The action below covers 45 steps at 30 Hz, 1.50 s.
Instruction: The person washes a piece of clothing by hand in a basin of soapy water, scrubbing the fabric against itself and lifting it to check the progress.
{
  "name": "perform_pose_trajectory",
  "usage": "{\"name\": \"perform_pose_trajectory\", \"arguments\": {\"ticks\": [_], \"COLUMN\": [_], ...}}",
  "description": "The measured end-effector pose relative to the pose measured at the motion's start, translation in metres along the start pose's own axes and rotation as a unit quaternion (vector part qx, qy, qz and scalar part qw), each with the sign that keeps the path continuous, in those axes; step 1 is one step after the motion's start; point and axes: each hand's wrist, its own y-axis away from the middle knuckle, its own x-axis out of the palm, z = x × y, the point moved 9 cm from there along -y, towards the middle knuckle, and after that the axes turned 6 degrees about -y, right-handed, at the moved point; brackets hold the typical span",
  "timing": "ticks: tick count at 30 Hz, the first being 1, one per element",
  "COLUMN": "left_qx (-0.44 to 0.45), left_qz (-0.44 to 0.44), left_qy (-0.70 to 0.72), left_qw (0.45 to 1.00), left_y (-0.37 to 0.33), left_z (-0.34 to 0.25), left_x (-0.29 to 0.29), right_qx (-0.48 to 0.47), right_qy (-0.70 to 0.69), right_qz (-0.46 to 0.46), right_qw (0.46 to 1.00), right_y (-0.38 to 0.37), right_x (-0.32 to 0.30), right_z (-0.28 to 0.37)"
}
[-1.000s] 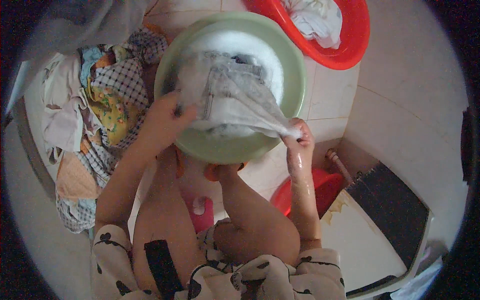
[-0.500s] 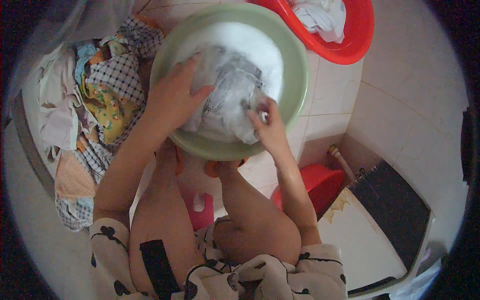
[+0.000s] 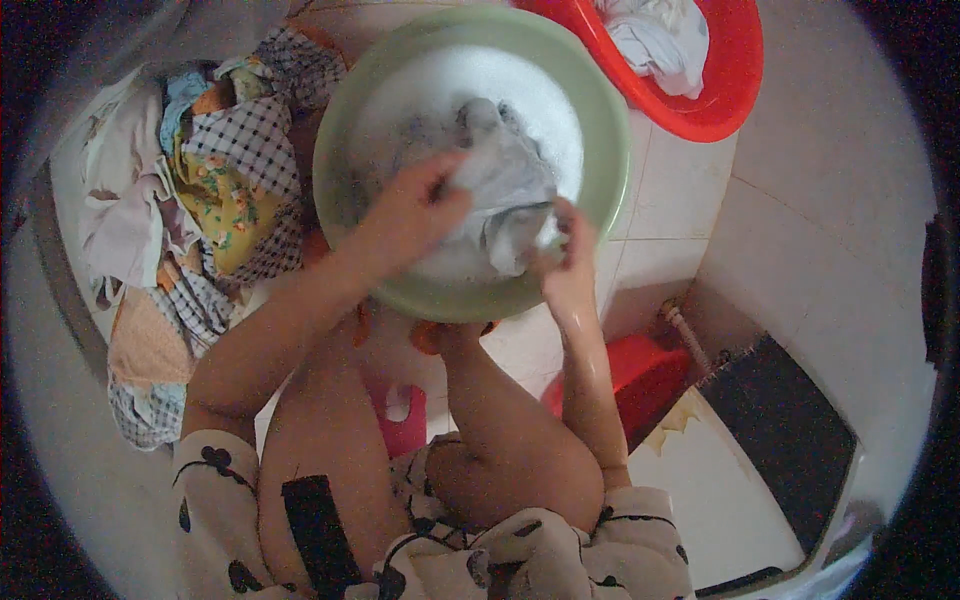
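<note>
A wide green basin (image 3: 603, 190) of white suds holds a wet grey-and-white garment (image 3: 505, 175), bunched and partly raised above the foam. My left hand (image 3: 415, 210) is over the basin's left half, its fingers curled in against the garment's left edge. At the right rim my right hand (image 3: 568, 265), blurred by motion, grips the garment's lower right part. Part of the cloth is hidden under suds, so I cannot tell what kind of garment it is.
Piled clothes (image 3: 235, 200) lie left of the basin. At the far right stands a red basin (image 3: 735, 90) with white cloth (image 3: 665, 50). Another red basin (image 3: 640, 375) is beside my right forearm, near a white board (image 3: 720, 490) with a black panel. A pink object (image 3: 402, 425) sits between my legs.
My left hand has moved right, from spread over the suds to curled at the garment. The cloth is lifted and bunched toward the right. My right hand has shifted slightly right and down.
</note>
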Motion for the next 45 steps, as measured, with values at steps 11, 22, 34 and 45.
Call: {"name": "perform_pose_trajectory", "arguments": {"ticks": [11, 22, 34, 45], "left_qx": [0.257, 0.003, -0.11, 0.036], "left_qz": [0.018, 0.072, 0.16, 0.032], "left_qy": [-0.17, -0.102, -0.06, -0.046], "left_qw": [0.951, 0.992, 0.979, 0.998], "left_y": [0.016, -0.006, -0.02, 0.022], "left_z": [-0.067, 0.025, 0.046, -0.041], "left_x": [0.04, 0.011, 0.026, -0.003], "right_qx": [0.27, -0.244, -0.253, 0.374], "right_qy": [-0.54, -0.038, -0.034, -0.511], "right_qz": [-0.018, -0.086, -0.129, -0.008], "right_qw": [0.797, 0.965, 0.958, 0.774], "right_y": [0.022, 0.096, 0.085, 0.018], "right_x": [0.004, -0.132, -0.157, 0.001], "right_z": [0.024, 0.118, 0.091, -0.048]}}
